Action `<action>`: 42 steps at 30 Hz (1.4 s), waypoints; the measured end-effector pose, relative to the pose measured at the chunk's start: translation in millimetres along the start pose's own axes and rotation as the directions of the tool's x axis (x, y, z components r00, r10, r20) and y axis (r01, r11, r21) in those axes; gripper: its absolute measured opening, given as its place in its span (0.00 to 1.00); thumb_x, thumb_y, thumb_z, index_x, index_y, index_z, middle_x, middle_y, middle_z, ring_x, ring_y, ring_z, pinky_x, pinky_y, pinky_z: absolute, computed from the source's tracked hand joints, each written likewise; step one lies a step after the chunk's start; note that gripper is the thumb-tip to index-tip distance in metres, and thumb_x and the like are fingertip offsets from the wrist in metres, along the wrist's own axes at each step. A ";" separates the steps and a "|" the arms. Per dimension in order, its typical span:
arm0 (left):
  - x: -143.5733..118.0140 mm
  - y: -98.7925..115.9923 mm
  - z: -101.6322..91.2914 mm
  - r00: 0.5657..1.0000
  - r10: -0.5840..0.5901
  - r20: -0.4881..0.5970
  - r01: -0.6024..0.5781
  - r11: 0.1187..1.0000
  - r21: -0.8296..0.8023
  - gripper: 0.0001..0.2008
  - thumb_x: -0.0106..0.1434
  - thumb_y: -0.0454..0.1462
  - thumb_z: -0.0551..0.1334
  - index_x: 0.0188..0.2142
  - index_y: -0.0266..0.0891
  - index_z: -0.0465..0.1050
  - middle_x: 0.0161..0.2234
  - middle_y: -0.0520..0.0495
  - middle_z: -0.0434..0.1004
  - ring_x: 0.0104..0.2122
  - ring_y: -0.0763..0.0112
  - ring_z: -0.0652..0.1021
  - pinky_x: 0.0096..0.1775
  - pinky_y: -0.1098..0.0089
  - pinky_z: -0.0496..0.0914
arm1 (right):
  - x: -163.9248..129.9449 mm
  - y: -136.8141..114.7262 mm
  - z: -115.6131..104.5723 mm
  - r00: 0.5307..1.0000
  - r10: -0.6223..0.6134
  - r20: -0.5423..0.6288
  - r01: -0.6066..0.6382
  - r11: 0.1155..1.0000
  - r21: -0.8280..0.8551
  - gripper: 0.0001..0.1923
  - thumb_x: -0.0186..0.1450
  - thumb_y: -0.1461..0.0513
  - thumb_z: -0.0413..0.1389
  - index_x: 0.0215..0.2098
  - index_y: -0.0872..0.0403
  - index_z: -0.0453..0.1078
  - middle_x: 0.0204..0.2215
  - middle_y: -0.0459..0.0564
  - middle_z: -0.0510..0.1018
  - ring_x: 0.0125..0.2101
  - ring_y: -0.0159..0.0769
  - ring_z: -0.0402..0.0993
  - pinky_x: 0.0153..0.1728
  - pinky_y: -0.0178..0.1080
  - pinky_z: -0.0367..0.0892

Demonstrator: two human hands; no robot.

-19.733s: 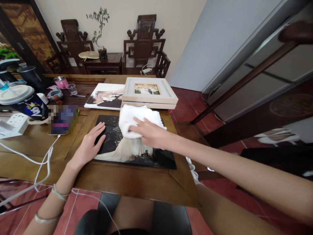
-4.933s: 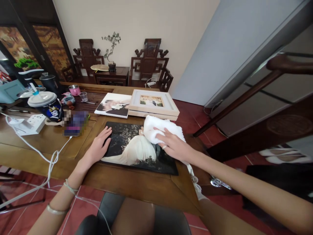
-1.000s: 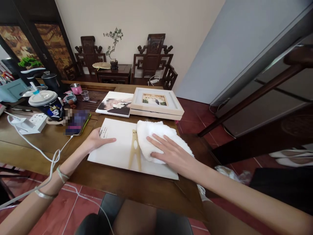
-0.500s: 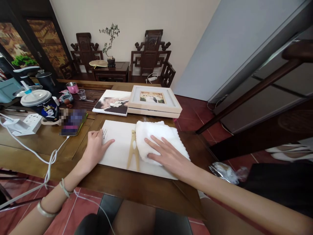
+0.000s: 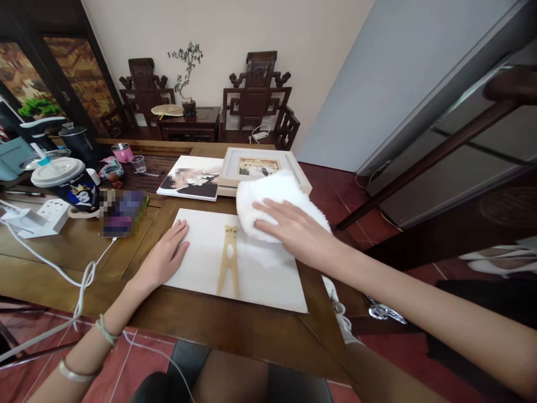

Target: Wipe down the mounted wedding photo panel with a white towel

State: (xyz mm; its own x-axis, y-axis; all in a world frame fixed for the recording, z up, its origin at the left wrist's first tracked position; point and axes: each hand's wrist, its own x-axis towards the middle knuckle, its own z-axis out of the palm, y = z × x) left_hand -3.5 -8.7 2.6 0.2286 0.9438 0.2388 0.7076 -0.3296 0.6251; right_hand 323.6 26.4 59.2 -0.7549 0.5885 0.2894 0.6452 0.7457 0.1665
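A flat white board (image 5: 268, 285) lies on the wooden table, with a tan stand (image 5: 229, 260) shaped like two splayed legs with a small animal head on it. My left hand (image 5: 166, 254) rests flat on the board's left edge, fingers stretched out. My right hand (image 5: 296, 226) holds a folded fluffy white towel (image 5: 268, 184) over the board's far right part. The towel covers that corner and overlaps the front of the light wooden picture frame (image 5: 225, 168) behind it. Part of my right thumb's grip on the towel is hidden.
Left of the frame lies a photo print (image 5: 191, 179). Further left are a phone (image 5: 125, 212) on a white cable, a power strip (image 5: 50, 215), a lidded drink cup (image 5: 73, 182), a pink mug (image 5: 122, 152) and a small clear cup (image 5: 139, 164).
My right hand has moved the towel away from me, up off the board's middle toward the picture frame, uncovering more board. My left hand has flattened onto the board's left edge.
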 end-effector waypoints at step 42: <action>22.8 -0.8 -1.9 0.987 0.015 0.158 -0.078 0.913 0.400 0.23 0.66 0.37 0.48 0.60 0.36 0.61 0.59 0.34 0.61 0.59 0.49 0.61 0.56 0.44 0.61 | -52.2 -93.5 -25.6 0.858 -0.124 0.499 -0.103 0.909 0.403 0.37 0.47 0.77 0.54 0.54 0.52 0.68 0.66 0.65 0.57 0.65 0.68 0.42 0.57 0.70 0.53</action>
State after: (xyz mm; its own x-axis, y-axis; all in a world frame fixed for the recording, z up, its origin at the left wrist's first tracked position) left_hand -0.2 13.0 9.0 0.3421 0.9309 0.1281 0.8956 -0.3643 0.2553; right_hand 305.7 -82.0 52.6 -0.7863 0.5682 -0.2427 0.6169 0.7435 -0.2580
